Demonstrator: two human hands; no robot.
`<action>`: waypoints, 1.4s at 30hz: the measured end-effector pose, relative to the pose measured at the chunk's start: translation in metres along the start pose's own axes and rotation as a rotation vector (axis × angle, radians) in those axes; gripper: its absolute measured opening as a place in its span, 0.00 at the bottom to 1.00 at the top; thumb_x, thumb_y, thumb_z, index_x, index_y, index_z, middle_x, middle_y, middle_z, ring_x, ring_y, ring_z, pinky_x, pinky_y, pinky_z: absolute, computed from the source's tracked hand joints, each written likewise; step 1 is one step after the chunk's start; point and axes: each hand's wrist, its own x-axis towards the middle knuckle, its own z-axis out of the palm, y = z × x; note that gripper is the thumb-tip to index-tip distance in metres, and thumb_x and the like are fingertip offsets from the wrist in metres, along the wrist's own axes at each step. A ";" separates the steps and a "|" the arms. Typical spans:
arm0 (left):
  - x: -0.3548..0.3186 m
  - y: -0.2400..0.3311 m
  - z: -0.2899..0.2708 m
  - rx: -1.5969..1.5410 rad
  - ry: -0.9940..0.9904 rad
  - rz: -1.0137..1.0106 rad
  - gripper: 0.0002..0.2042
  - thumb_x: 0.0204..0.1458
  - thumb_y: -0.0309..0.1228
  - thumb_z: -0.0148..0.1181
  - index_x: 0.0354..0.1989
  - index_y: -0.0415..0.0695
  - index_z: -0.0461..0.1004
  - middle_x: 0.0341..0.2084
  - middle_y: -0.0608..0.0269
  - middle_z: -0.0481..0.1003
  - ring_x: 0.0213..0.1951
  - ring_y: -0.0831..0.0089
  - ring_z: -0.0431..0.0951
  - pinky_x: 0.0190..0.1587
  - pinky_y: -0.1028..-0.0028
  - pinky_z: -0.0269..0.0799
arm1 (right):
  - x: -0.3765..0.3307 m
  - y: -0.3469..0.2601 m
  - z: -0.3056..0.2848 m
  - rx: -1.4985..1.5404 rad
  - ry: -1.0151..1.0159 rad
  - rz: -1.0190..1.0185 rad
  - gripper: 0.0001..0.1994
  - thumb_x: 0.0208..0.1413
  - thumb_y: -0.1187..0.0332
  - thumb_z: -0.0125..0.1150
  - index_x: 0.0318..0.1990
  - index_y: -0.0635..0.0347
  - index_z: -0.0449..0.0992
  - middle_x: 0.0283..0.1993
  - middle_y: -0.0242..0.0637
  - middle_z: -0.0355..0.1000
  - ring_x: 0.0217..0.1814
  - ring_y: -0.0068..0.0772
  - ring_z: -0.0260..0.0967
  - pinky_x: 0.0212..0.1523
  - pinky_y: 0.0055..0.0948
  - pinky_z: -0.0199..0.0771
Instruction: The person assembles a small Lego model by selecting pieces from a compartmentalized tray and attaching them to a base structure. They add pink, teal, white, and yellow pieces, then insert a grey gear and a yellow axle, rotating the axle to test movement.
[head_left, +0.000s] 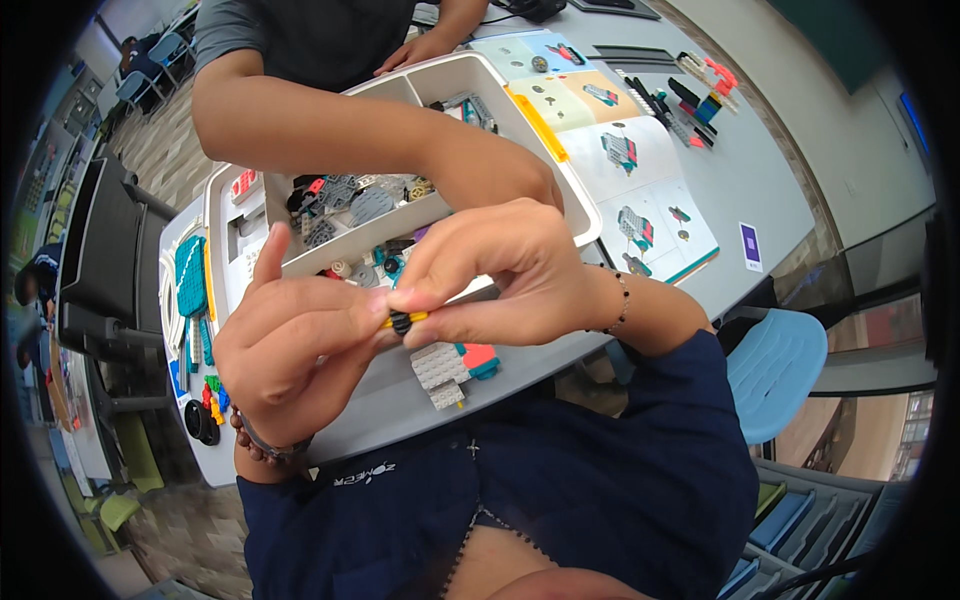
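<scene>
Both hands pinched together on a small yellow axle with a black piece on it, held up over the near edge of the table.

My left hand (300, 350) and right hand (500, 275) meet fingertip to fingertip, clamped on the yellow axle (408, 319) where the black piece (400, 322) sits at its middle. Just below, at the near edge of the table (740, 180), lies a grey studded plate assembly (445, 372) with a red-and-teal part. Further in stands the white sorting tray (560, 205) of loose grey parts, another person's forearm (330, 135) across it. Beyond, toward the far right corner, the open instruction booklet (640, 190). I judge the grip slight: a slip could drop the piece off the edge into my lap.
</scene>
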 end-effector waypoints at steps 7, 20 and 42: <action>-0.043 0.001 0.020 0.008 -0.056 -0.119 0.23 0.33 0.27 0.70 0.42 0.41 0.71 0.36 0.54 0.73 0.40 0.60 0.74 0.53 0.61 0.62 | -0.002 -0.014 -0.003 -0.137 0.004 -0.140 0.10 0.38 0.80 0.69 0.31 0.65 0.76 0.34 0.41 0.75 0.35 0.31 0.74 0.33 0.23 0.74; -0.104 -0.025 0.068 -0.044 -0.636 -0.074 0.29 0.38 0.35 0.65 0.52 0.44 0.66 0.46 0.49 0.66 0.45 0.52 0.68 0.46 0.61 0.64 | -0.003 -0.020 0.002 -0.007 -0.011 -0.053 0.10 0.39 0.80 0.68 0.33 0.67 0.77 0.33 0.43 0.76 0.36 0.34 0.74 0.36 0.26 0.74; -0.014 -0.008 0.004 -0.964 0.159 -0.326 0.31 0.44 0.45 0.50 0.53 0.37 0.58 0.44 0.56 0.64 0.48 0.72 0.65 0.52 0.74 0.58 | -0.002 -0.046 0.008 -0.639 0.130 -0.229 0.11 0.43 0.82 0.62 0.36 0.65 0.70 0.41 0.55 0.72 0.40 0.40 0.74 0.35 0.26 0.74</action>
